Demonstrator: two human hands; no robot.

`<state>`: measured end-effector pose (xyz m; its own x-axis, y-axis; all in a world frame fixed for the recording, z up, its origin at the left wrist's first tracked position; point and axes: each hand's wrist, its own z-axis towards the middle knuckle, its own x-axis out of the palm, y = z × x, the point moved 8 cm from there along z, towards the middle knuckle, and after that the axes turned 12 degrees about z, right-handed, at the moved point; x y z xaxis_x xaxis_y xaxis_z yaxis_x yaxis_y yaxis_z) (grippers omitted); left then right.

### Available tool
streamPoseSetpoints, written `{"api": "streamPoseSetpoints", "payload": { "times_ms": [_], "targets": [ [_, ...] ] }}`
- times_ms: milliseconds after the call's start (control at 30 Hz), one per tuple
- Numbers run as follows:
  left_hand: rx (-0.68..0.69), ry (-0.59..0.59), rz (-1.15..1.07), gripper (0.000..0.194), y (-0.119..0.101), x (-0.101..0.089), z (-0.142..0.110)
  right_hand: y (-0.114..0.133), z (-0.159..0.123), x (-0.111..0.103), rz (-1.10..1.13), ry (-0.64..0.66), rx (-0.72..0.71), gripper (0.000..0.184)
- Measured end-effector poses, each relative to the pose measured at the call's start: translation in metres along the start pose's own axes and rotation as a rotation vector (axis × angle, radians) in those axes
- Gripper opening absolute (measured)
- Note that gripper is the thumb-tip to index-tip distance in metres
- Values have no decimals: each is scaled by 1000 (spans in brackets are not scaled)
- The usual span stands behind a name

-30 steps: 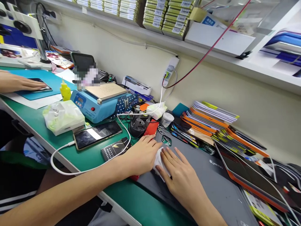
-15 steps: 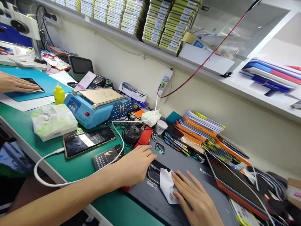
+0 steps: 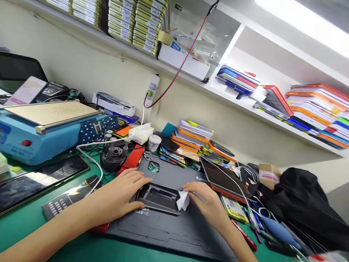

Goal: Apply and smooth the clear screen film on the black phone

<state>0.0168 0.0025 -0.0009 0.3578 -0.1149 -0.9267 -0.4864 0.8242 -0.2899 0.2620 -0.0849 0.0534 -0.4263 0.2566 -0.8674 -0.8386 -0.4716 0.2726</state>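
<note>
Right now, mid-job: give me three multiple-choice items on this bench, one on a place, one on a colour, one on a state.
1. Where does the phone lie?
A. on the dark mat
B. on the blue machine
C. on the shelf

2. What colour is the wipe?
A. yellow
B. white
C. red

3. How is the left hand placed?
A. lifted off the bench
B. gripping a cable
C. flat against the phone's left end

Answers: 1 A, the phone rests on the mat; 2 B, the wipe in the right hand is white; 3 C, its fingers lie along the phone's edge.
</note>
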Motion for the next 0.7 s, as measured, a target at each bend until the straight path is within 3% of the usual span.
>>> {"api": "streamPoseSetpoints", "payload": {
  "times_ms": [233,467,700],
  "targets": [
    [-3,-59,-13,78,-8,-16,-1,47,8,34,7,-27,-75,25],
    [-53,-20,-63,88,-3,-13,1,29,43,45,128,7,0,24],
    [-84,11,-36,90,-1,-13,2,10,93,88,472,157,195,15]
  ]
}}
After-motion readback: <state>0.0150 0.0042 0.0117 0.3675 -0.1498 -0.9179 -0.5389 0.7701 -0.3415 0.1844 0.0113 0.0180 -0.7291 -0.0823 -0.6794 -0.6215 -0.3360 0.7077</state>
